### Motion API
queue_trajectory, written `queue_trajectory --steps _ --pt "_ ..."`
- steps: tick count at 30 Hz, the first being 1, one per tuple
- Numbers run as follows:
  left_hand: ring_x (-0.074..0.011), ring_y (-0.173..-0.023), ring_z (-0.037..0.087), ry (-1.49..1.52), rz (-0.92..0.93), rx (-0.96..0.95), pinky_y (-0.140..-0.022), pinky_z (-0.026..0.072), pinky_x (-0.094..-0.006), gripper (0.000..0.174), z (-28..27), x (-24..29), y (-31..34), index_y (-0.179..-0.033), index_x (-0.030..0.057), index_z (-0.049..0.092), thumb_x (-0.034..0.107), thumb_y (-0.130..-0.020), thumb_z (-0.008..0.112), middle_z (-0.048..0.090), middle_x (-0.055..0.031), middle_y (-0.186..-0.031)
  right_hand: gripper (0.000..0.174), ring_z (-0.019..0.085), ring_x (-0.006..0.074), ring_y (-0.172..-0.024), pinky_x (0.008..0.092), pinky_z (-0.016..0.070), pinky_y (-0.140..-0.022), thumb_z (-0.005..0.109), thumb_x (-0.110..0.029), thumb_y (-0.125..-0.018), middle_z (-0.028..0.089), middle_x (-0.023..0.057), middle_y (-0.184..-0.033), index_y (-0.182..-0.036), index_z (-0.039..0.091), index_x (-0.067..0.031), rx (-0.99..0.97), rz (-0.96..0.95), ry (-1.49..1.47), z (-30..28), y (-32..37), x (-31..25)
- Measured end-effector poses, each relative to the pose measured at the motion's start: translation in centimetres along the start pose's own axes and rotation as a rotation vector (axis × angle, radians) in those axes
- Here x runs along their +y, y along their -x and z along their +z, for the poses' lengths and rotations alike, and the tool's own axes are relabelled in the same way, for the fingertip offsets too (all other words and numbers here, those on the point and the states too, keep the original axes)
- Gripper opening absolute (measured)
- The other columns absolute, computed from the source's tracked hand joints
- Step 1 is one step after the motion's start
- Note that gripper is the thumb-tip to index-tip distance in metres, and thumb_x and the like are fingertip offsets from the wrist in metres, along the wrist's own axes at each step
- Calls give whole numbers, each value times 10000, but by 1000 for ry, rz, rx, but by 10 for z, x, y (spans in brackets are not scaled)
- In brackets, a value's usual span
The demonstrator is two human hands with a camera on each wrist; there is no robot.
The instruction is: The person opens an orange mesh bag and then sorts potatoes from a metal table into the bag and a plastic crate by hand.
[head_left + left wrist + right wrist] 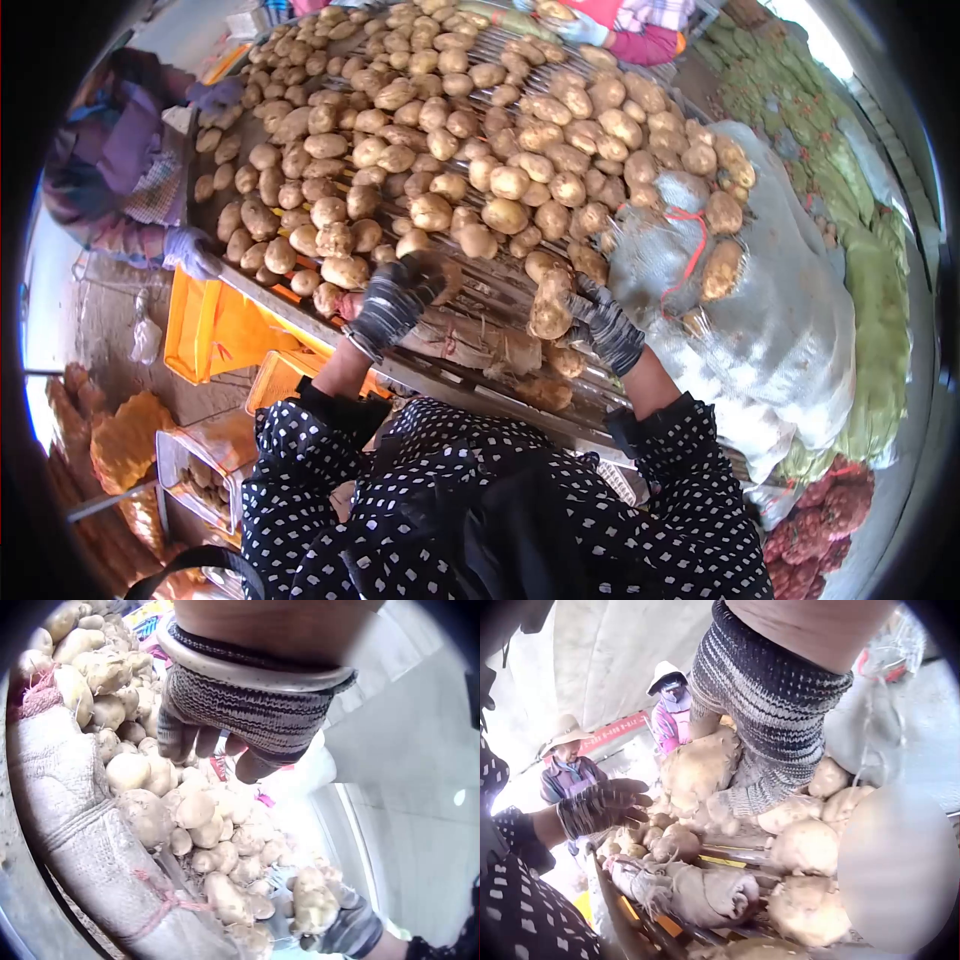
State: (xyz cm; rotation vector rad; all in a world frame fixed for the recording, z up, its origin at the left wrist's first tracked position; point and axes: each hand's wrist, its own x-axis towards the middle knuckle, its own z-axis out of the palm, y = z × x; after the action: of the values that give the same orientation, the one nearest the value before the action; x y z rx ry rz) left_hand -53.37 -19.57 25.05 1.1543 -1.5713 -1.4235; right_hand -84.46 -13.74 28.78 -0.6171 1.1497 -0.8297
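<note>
My right hand (pixel 607 328), in a grey-and-black striped knit glove, grips a large lumpy potato (pixel 550 305) above the slatted table. The right wrist view shows that potato (pixel 701 771) against the thumb and fingers. My left hand (pixel 390 305), in a matching glove, hovers over the near edge of the potato pile (pixel 430 210). In the right wrist view the left hand (pixel 604 808) has its fingers stretched out, with nothing between them. Between the hands lies a rolled whitish sack (pixel 97 840) tied with pink string. More potatoes (pixel 810 907) sit on the slats beneath my right hand.
A filled whitish mesh sack (pixel 740 310) stands at the right, a few potatoes on top. Orange crates (pixel 215 325) sit below the table's left edge. Another person's gloved hand (pixel 192 250) rests near the left edge; others stand across the table. Red mesh sacks (pixel 820 525) lie lower right.
</note>
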Motion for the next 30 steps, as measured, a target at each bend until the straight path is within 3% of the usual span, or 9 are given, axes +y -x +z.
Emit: queue_trajectory --steps 2,4,6,10,12,13,19,24,30 --pt "-184 -978 596 483 -298 -94 -807 517 -320 380 -1 23 5 -1221 20 516 163 -882 616 627 -74 -1067 723 540 184 -1072 326 586 -610 684 -215 -821 449 106 -1281 -1391 261 -78 121 -12 67 32 -16 -9" --pt "-207 -1044 578 670 -247 -95 -840 508 -355 470 5 25 5 -1277 30 463 257 -891 604 582 -97 -1164 671 562 196 -1034 325 573 -567 675 -208 -828 514 93 -1226 -1366 297 -79 100 26 279 59 -39 -19" --pt "-228 -1060 573 852 -277 -124 -847 507 -382 545 -2 23 1 -1322 42 406 311 -888 596 538 -117 -1231 562 580 188 -996 303 559 -682 656 -182 -842 536 97 -1207 -1315 384 -47 -246 -131 169 67 -58 -18" --pt "-233 -876 606 1097 -177 226 -685 539 -337 591 -34 12 -2 -1259 64 468 346 -790 690 595 -95 -1060 441 586 186 -1002 282 500 -853 627 -135 -859 561 98 -1185 -1243 461 4 -80 -41 356 92 -69 -57" --pt "-228 -823 617 1195 -292 379 -621 536 -336 533 -52 18 7 -1215 62 495 353 -806 672 607 -88 -1006 365 586 203 -1060 300 456 -925 615 -89 -842 609 128 -1158 -1188 527 -14 69 -278 918 89 -81 -42" --pt "-229 -782 622 1138 -301 355 -586 530 -327 506 -62 11 12 -1189 56 511 377 -824 649 615 -98 -997 384 598 242 -1036 329 460 -915 618 -157 -842 626 170 -1113 -1196 535 -37 50 -161 1076 100 -76 -43" --pt "-226 -724 637 1287 -416 436 -512 522 -319 504 -66 -11 18 -1164 66 534 484 -883 516 645 -101 -936 507 503 358 -1109 429 413 -947 637 -289 -795 466 216 -1258 -1232 513 -62 -238 -645 1758 133 -85 2" --pt "-236 -841 636 1368 -412 472 -641 546 -359 489 -68 -20 26 -1194 66 523 462 -911 472 637 -98 -1015 460 533 326 -1100 417 440 -924 566 -336 -847 474 177 -1275 -1230 512 -88 -297 -407 1660 121 -108 -18" --pt "-249 -997 612 1426 -109 271 -841 519 -404 491 -69 -25 47 -1243 45 486 367 -881 568 612 -103 -1126 398 585 322 -1051 435 491 -848 542 -159 -843 502 222 -1227 -1221 477 -54 -19 -216 1982 133 -153 -34"
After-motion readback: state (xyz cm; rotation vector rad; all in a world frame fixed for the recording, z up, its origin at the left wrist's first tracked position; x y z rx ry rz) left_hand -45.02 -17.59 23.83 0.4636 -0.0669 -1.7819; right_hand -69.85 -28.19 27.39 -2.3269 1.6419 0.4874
